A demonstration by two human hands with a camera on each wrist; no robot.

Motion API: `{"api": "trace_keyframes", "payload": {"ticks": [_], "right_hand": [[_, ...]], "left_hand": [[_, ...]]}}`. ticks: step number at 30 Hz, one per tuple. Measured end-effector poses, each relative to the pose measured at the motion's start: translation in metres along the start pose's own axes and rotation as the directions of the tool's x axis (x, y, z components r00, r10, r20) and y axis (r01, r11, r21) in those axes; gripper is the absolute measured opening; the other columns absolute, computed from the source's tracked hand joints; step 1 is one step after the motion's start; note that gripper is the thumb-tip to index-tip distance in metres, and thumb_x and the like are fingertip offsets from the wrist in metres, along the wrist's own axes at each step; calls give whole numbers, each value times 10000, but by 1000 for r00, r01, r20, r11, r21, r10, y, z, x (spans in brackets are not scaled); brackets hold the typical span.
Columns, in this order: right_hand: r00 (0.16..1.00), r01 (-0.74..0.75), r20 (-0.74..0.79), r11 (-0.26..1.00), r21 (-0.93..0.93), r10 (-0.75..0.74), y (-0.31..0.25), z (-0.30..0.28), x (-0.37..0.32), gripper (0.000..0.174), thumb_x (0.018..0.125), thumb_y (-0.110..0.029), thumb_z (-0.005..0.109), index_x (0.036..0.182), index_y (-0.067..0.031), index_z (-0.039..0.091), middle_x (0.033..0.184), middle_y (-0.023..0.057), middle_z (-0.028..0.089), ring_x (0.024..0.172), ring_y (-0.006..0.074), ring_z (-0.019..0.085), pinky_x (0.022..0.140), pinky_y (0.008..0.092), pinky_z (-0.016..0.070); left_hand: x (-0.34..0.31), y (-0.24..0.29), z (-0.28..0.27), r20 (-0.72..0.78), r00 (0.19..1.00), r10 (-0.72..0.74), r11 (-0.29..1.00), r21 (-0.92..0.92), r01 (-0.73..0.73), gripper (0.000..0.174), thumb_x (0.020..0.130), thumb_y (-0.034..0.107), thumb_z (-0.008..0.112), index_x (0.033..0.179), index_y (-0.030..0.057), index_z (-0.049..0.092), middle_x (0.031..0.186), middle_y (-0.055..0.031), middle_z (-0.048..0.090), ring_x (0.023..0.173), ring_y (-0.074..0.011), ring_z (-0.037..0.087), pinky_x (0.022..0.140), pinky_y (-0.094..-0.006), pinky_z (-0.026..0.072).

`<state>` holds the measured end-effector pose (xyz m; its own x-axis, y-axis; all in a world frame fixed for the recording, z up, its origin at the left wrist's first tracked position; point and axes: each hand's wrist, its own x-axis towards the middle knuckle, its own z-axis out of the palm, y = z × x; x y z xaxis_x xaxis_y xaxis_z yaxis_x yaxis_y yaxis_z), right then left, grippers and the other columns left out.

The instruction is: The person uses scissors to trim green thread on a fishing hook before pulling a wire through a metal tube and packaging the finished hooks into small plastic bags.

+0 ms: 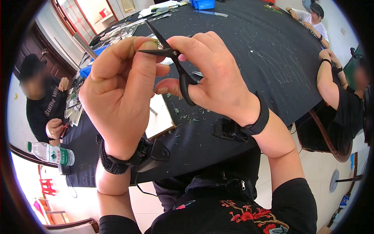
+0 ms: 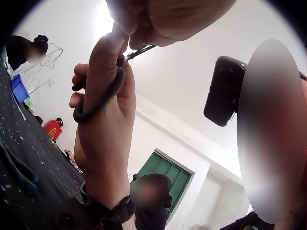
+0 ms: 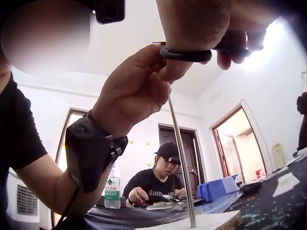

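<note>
My right hand (image 1: 218, 70) holds a pair of small black scissors (image 1: 182, 74), with the thumb and fingers at the ring handles. The blades stand apart, their tips pointing left across the fingertips of my left hand (image 1: 117, 85). Its thumb and forefinger pinch something tiny and greenish (image 1: 156, 41), mostly hidden by the fingertips and blades. In the left wrist view a scissor ring (image 2: 103, 101) loops over the right thumb. Both hands are raised above a white board (image 1: 160, 123), from which a thin metal rod (image 3: 181, 158) stands up.
Small green clippings (image 1: 187, 117) lie scattered on the black tablecloth (image 1: 241, 58), along with fine threads farther back. A water bottle (image 1: 50, 153) is at the left edge, and a blue bin (image 1: 203, 4) at the back. Several people sit around the table.
</note>
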<state>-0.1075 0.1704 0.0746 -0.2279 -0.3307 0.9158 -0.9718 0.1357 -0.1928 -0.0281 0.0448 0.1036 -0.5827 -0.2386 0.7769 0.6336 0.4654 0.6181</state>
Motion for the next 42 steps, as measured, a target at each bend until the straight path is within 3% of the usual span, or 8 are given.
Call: {"api": "trace_keyframes", "payload": {"ticks": [9, 25, 27, 31, 33, 37, 39, 42], "right_hand": [[1000, -10, -1, 999, 36, 10, 0, 1, -1, 434, 568, -146, 739, 953, -52, 563, 711, 98, 523, 702, 282, 499, 630, 351, 416], [994, -77, 82, 996, 43, 74, -4, -1, -1, 363, 621, -240, 733, 893, -59, 573, 659, 100, 527, 657, 270, 502, 597, 354, 408], [998, -31, 58, 1000, -3, 31, -1, 0, -2, 497, 569, -248, 780, 986, -63, 584, 618, 17, 484, 583, 158, 462, 552, 267, 390], [997, -29, 65, 1000, 2, 29, -2, -2, -1, 485, 570, -245, 782, 977, -66, 588, 604, 14, 474, 570, 159, 457, 543, 266, 386], [993, -70, 100, 998, -1, 70, -7, -5, 1, 340, 613, -253, 734, 855, -72, 577, 630, 97, 531, 627, 280, 514, 586, 357, 409], [993, -73, 97, 997, -6, 73, -7, -8, 2, 335, 610, -260, 735, 844, -78, 578, 617, 98, 535, 616, 287, 521, 572, 358, 413], [997, -29, 74, 1000, -3, 29, 0, -5, 0, 453, 561, -243, 787, 946, -92, 603, 593, 20, 476, 545, 157, 468, 495, 262, 372], [998, 48, -30, 999, 26, -47, 4, -3, 2, 412, 559, -268, 790, 864, -79, 587, 561, 45, 476, 496, 166, 464, 458, 264, 364]], "left_hand": [[-1, -1, 0, 14, 1000, 4, 1000, 11, -4, 162, 861, 82, 517, 962, -31, 575, 773, -103, 635, 628, -99, 616, 404, -126, 385], [1, -1, -2, 26, 1000, -8, 998, 59, 6, 158, 863, 86, 515, 953, -34, 567, 769, -104, 631, 628, -97, 609, 416, -129, 384], [1, -1, -2, 34, 999, -2, 997, 73, 0, 158, 864, 87, 514, 950, -35, 567, 765, -103, 630, 629, -98, 610, 414, -130, 383], [1, -1, -2, 35, 999, -10, 998, 66, 8, 156, 863, 89, 516, 943, -35, 567, 760, -101, 629, 630, -98, 610, 414, -130, 383], [1, -1, -2, 28, 999, -16, 998, 54, 14, 154, 862, 88, 518, 939, -35, 568, 758, -98, 629, 630, -97, 610, 412, -130, 381], [1, -1, -2, 29, 1000, -3, 999, 41, 2, 154, 861, 90, 520, 933, -37, 569, 760, -97, 628, 629, -96, 610, 411, -129, 378], [1, 2, -2, 17, 1000, -14, 999, 43, 14, 152, 860, 93, 523, 927, -35, 572, 759, -96, 628, 625, -99, 610, 410, -129, 376], [0, 4, -2, 11, 1000, -11, 999, 37, 10, 150, 859, 93, 524, 924, -32, 575, 763, -96, 629, 617, -103, 610, 408, -128, 377]]}}
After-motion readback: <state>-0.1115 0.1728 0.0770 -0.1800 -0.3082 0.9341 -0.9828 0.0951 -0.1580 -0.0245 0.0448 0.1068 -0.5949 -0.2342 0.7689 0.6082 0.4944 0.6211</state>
